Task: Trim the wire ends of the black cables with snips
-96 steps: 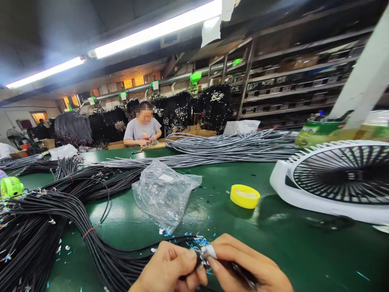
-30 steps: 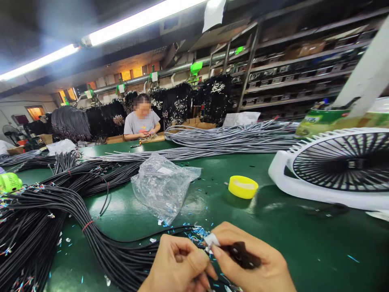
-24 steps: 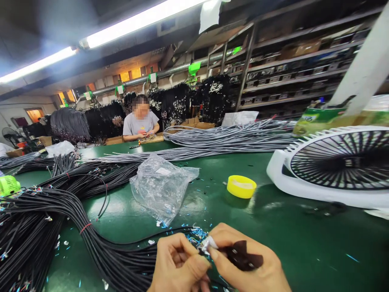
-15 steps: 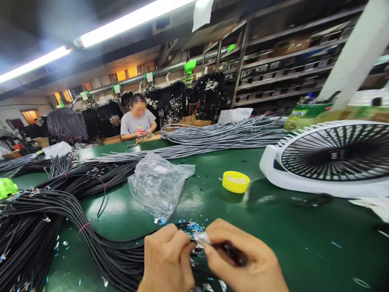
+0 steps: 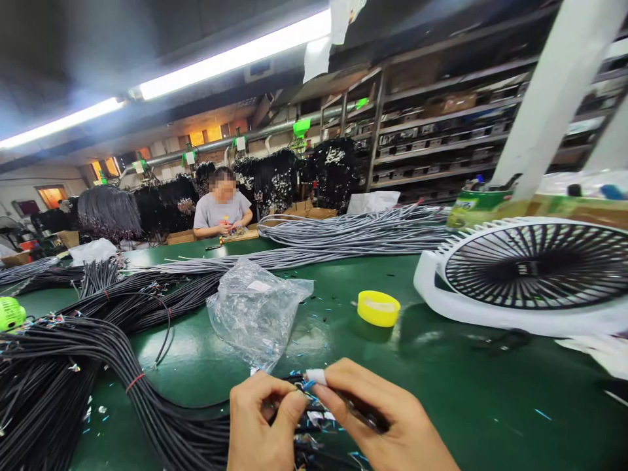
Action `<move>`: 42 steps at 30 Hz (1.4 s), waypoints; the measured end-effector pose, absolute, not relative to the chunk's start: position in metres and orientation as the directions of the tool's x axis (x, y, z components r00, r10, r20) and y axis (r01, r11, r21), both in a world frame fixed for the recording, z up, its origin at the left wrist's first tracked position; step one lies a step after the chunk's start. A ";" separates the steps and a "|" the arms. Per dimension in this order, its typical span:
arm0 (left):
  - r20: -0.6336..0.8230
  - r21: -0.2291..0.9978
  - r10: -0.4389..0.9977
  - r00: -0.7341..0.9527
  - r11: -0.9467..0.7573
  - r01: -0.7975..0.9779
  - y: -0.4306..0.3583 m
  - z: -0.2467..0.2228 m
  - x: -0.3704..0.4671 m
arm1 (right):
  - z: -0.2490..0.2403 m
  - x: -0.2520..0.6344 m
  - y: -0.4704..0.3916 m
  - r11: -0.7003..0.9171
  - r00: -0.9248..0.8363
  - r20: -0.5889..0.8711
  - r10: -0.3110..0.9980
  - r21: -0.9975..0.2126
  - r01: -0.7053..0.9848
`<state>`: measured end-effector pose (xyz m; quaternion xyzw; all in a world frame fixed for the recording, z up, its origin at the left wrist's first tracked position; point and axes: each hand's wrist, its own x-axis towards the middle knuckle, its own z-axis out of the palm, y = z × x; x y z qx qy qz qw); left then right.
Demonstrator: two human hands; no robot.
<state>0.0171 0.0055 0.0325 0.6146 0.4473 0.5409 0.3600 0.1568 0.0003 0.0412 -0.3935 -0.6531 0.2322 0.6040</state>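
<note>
At the front of the green table, my left hand (image 5: 265, 418) is closed, thumb and forefinger pinched at the end of a black cable. My right hand (image 5: 387, 415) is closed close beside it, with a white wrap (image 5: 315, 376) round the forefinger tip. Its fingertips meet at thin blue wire (image 5: 308, 386) by the cable end. A dark, slender tool (image 5: 366, 412) lies inside the right palm; its kind is mostly hidden. Beneath both hands are more stripped cable ends and blue scraps. A bundle of black cables (image 5: 161, 409) runs to them from the left.
A clear plastic bag (image 5: 258, 307) and a yellow round container (image 5: 379, 309) are on the table (image 5: 490, 405) beyond my hands. A white fan (image 5: 520, 268) is at the right. Grey cables (image 5: 343, 235) stretch across the back, near a seated co-worker (image 5: 223, 206).
My right fingertips have shifted slightly left and up against the left hand, and the blue wire now shows between them. The view has tilted up a little.
</note>
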 end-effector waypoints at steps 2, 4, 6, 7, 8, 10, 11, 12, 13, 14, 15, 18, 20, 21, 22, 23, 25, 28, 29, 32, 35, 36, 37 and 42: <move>0.342 0.929 0.940 0.001 -0.339 0.149 0.005 0.032 0.018 | 0.041 0.157 -0.001 0.600 0.021 0.621 0.784 -0.766 0.230; 0.353 0.925 0.936 -0.015 -0.346 0.154 0.004 0.031 0.018 | 0.041 0.158 -0.002 0.599 0.020 0.621 0.784 -0.765 0.236; 0.418 0.891 0.908 -0.030 -0.403 0.209 0.003 0.031 0.018 | 0.041 0.159 -0.003 0.578 0.030 0.601 0.799 -0.780 0.240; 0.481 0.851 0.876 -0.032 -0.458 0.257 0.003 0.030 0.018 | 0.042 0.159 -0.002 0.560 0.033 0.583 0.812 -0.794 0.239; 0.559 0.792 0.829 -0.027 -0.524 0.314 0.003 0.029 0.017 | 0.041 0.159 -0.002 0.538 0.032 0.560 0.828 -0.809 0.235; 0.714 0.631 0.700 0.012 -0.651 0.421 0.003 0.027 0.015 | 0.040 0.159 -0.002 0.497 0.020 0.515 0.857 -0.836 0.233; 0.776 0.544 0.629 0.039 -0.700 0.463 0.004 0.025 0.015 | 0.038 0.159 -0.001 0.483 -0.001 0.497 0.868 -0.842 0.241; 0.824 0.461 0.562 0.066 -0.735 0.497 0.004 0.023 0.015 | 0.037 0.159 0.000 0.477 -0.025 0.488 0.873 -0.840 0.258; 0.857 0.393 0.508 0.090 -0.755 0.525 0.005 0.021 0.015 | 0.035 0.159 0.000 0.482 -0.040 0.492 0.870 -0.829 0.285; 0.875 0.343 0.471 0.108 -0.763 0.548 0.005 0.019 0.015 | 0.034 0.159 0.000 0.497 -0.043 0.512 0.858 -0.806 0.320; 0.882 0.318 0.457 0.116 -0.759 0.568 0.005 0.017 0.016 | 0.032 0.159 0.001 0.520 -0.032 0.546 0.837 -0.776 0.358; 0.834 0.396 0.542 0.101 -0.717 0.574 0.005 0.014 0.020 | 0.028 0.156 0.001 0.582 0.039 0.667 0.744 -0.676 0.452; 0.728 0.560 0.681 0.073 -0.653 0.509 0.007 0.014 0.022 | 0.027 0.154 0.000 0.600 0.048 0.704 0.708 -0.637 0.484; 0.633 0.677 0.772 0.060 -0.590 0.440 0.008 0.014 0.022 | 0.027 0.153 -0.001 0.606 0.048 0.710 0.702 -0.632 0.484; 0.505 0.801 0.861 0.056 -0.492 0.342 0.010 0.014 0.023 | 0.028 0.152 -0.002 0.609 0.050 0.709 0.704 -0.638 0.472; 0.361 0.904 0.930 0.064 -0.366 0.223 0.012 0.014 0.023 | 0.029 0.151 -0.003 0.608 0.055 0.698 0.714 -0.657 0.445; 0.131 0.991 0.985 0.109 -0.130 -0.016 0.014 0.013 0.022 | 0.034 0.150 -0.004 0.576 0.074 0.634 0.770 -0.740 0.347; 0.098 0.978 0.991 0.090 -0.079 -0.194 0.014 0.015 0.021 | 0.044 0.149 -0.007 0.416 0.108 0.430 0.896 -0.900 0.126; 0.144 0.972 0.987 0.066 -0.129 -0.195 0.013 0.016 0.020 | 0.046 0.149 -0.007 0.337 0.104 0.340 0.935 -0.940 0.045; 0.386 0.922 0.922 0.019 -0.385 -0.032 0.008 0.023 0.016 | 0.051 0.149 -0.008 0.093 0.021 0.091 0.996 -0.983 -0.156; 0.670 0.715 0.741 0.051 -0.662 0.224 0.006 0.028 0.013 | 0.051 0.149 -0.007 -0.051 -0.021 -0.047 0.999 -0.965 -0.258; 0.734 0.637 0.676 0.066 -0.719 0.278 0.007 0.029 0.013 | 0.051 0.148 -0.006 -0.060 -0.012 -0.058 0.998 -0.960 -0.275; 0.781 0.573 0.621 0.073 -0.757 0.313 0.007 0.029 0.013 | 0.051 0.147 -0.006 -0.058 -0.005 -0.059 0.998 -0.956 -0.289; 0.875 0.401 0.476 0.087 -0.816 0.417 0.011 0.027 0.012 | 0.047 0.143 -0.006 0.072 0.005 0.073 0.997 -0.974 -0.214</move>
